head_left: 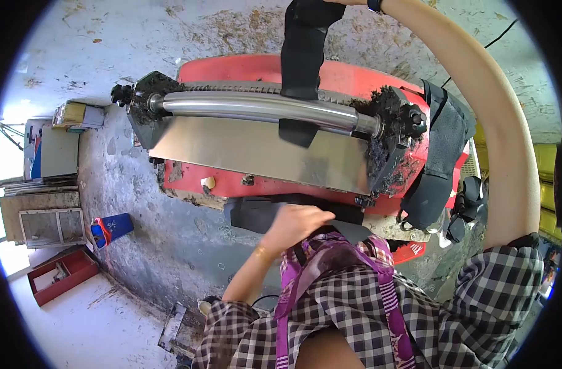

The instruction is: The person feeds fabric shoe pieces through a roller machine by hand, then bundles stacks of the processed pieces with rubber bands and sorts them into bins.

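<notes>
Reaching up to the top edge, my right hand (347, 2) is mostly cut off, its fingers on the upper end of a long black strip (302, 52). That strip hangs down behind the shiny metal roller (256, 109) of a red machine (231, 67), and its lower end shows in front on the metal plate (231, 147). My left hand (298, 226) is low in front of the machine, slightly blurred, with its fingers closed. It is over dark flat pieces (250, 215) near my lap; what it holds, if anything, is hidden.
Black shavings (388, 138) cake the machine's ends. More black strips (441, 141) drape over its right side. A blue container (111, 229) and a dark red box (62, 277) are at left. Yellow stacked things (545, 184) stand at far right.
</notes>
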Available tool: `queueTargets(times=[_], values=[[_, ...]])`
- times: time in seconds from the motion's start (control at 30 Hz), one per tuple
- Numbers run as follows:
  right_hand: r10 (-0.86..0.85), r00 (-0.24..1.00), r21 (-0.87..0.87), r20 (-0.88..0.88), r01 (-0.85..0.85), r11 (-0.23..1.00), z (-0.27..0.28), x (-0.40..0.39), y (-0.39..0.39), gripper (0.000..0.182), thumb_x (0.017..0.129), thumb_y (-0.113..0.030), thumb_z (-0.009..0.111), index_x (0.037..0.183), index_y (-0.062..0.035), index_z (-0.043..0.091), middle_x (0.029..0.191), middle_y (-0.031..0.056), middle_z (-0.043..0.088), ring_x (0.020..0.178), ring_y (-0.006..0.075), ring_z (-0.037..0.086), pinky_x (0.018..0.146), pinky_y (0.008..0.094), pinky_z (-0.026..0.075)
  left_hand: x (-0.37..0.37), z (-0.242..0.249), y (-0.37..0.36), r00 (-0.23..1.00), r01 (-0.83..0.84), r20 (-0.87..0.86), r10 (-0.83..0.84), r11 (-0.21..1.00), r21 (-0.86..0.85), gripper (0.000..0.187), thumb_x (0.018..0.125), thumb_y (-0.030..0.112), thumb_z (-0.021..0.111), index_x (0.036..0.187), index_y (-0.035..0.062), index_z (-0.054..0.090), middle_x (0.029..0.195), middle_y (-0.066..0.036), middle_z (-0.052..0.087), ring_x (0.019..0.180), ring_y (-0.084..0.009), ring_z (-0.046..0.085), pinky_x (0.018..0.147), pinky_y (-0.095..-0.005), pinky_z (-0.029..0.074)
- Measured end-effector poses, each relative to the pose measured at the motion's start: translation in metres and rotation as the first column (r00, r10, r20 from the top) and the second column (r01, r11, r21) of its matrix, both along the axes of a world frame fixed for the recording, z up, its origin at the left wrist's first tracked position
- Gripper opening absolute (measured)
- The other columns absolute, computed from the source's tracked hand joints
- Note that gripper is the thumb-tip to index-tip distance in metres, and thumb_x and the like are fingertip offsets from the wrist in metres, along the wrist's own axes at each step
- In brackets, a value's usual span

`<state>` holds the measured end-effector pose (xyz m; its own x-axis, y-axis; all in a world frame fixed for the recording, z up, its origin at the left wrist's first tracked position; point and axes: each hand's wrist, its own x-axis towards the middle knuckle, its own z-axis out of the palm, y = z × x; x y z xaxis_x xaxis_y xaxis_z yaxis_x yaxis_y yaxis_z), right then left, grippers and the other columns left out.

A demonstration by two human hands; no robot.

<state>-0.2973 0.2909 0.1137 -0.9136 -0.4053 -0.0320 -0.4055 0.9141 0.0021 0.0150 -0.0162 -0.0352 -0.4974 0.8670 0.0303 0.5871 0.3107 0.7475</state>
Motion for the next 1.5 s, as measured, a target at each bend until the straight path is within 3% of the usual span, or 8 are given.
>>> queueTargets(times=[0.3,0.4,0.5,0.67,1.07,1.13,1.43,1.5], values=[[0.436,0.734,-0.129,0.521,-0.437,0.890,-0.080,0.085,-0.067,0.019,0.082,-0.016,0.053,0.086,-0.0010,0.063,0.082,0.0146,0.056,0.080,0.0314,0.056,0.074,0.0386,0.045,-0.094,0.062,0.013,0.716,-0.682,0.057,0.696,0.714,-0.160,0.022,0.079,0.013,0.069,0.096,0.0000,0.065,0.080,-0.017,0.066,0.065,-0.0314,0.062,0.063,-0.0365,0.050],[0.329,0.832,-0.242,0.446,-0.241,0.940,-0.089,0.093,-0.064,0.026,0.077,-0.023,0.060,0.079,0.0023,0.056,0.079,0.0162,0.055,0.080,0.0322,0.054,0.073,0.0405,0.044,-0.074,0.052,0.005,0.701,-0.508,-0.260,0.663,0.722,0.470,0.013,0.082,0.009,0.066,0.091,0.0005,0.065,0.077,-0.015,0.065,0.060,-0.0289,0.059,0.060,-0.0357,0.049],[0.284,0.912,-0.260,0.297,-0.209,0.943,-0.083,0.073,-0.050,0.032,0.068,-0.026,0.068,0.080,0.0010,0.055,0.080,0.0160,0.056,0.080,0.0327,0.054,0.071,0.0423,0.045,-0.009,0.027,0.018,0.696,-0.297,0.698,0.170,0.953,0.064,0.007,0.083,0.007,0.062,0.084,0.0017,0.066,0.077,-0.011,0.065,0.069,-0.0237,0.064,0.065,-0.0352,0.051],[0.122,0.969,-0.042,0.214,-0.116,0.992,-0.039,0.039,-0.038,0.017,0.071,-0.014,0.062,0.071,0.0027,0.059,0.063,0.0212,0.054,0.056,0.0338,0.052,0.054,0.0449,0.040,0.020,-0.097,0.049,0.956,-0.027,-0.293,0.007,0.998,-0.065,0.024,0.076,0.026,0.068,0.085,0.0048,0.064,0.082,-0.009,0.063,0.088,-0.0249,0.060,0.077,-0.0382,0.047],[0.386,0.919,-0.298,-0.083,-0.392,0.870,-0.047,0.004,0.000,0.016,0.074,-0.005,0.055,0.088,0.0004,0.058,0.076,0.0203,0.060,0.071,0.0362,0.057,0.061,0.0434,0.044,-0.026,0.027,-0.014,0.887,-0.457,0.192,0.419,0.856,0.243,0.026,0.079,0.009,0.065,0.105,0.0053,0.064,0.079,-0.013,0.065,0.065,-0.0300,0.062,0.058,-0.0353,0.050],[0.459,0.864,-0.292,0.206,-0.393,0.872,-0.054,0.034,-0.019,0.015,0.073,-0.017,0.061,0.076,-0.0024,0.061,0.079,0.0132,0.057,0.083,0.0298,0.056,0.074,0.0398,0.045,-0.057,0.057,-0.018,0.682,-0.592,0.332,0.652,0.758,-0.272,0.029,0.079,0.012,0.068,0.106,0.0026,0.062,0.076,-0.018,0.064,0.069,-0.0313,0.064,0.064,-0.0362,0.051],[0.229,0.862,-0.125,0.453,-0.192,0.973,-0.083,0.084,-0.063,0.039,0.070,-0.030,0.068,0.087,0.0028,0.057,0.089,0.0190,0.055,0.088,0.0335,0.054,0.076,0.0416,0.045,-0.058,0.063,0.000,0.714,-0.623,-0.156,0.683,0.720,0.305,0.017,0.080,0.010,0.068,0.092,0.0000,0.065,0.086,-0.012,0.065,0.084,-0.0296,0.063,0.072,-0.0360,0.051],[0.289,0.931,-0.203,0.223,-0.246,0.948,-0.080,0.073,-0.047,0.031,0.069,-0.025,0.067,0.083,0.0009,0.059,0.083,0.0161,0.057,0.081,0.0324,0.056,0.071,0.0417,0.046,-0.018,0.042,0.009,0.666,-0.435,0.683,0.300,0.900,0.028,0.009,0.081,0.001,0.059,0.087,0.0031,0.065,0.080,-0.009,0.065,0.078,-0.0251,0.064,0.069,-0.0345,0.051]])
